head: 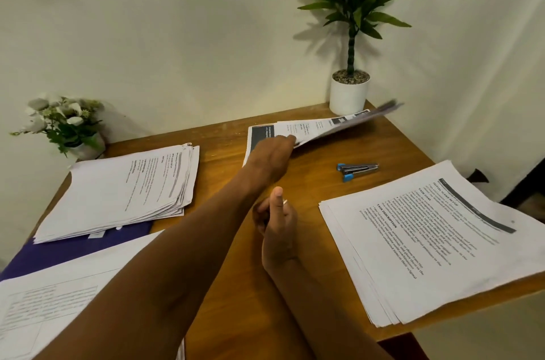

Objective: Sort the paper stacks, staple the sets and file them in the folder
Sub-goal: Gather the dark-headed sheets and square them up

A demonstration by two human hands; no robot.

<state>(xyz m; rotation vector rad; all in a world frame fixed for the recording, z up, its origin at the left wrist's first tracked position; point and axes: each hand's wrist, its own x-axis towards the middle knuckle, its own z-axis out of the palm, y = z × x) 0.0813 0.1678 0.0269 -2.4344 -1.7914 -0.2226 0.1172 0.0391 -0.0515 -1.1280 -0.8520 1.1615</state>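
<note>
Wooden table (312,188), cream wall. Left hand (271,153) pinches printed sheets (330,126), lifted off far stack (256,138). Right hand (277,227) curled mid-table; holding anything, cannot tell. Purple folder (73,250) lies under left stack (118,191). Stapler (358,169) lies beside right stack (427,241). White pot (348,97) holds plant.

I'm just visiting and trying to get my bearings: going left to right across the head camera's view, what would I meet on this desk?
Pot of white flowers → left paper stack → left hand pinching sheets → blue stapler → right paper stack.
</note>
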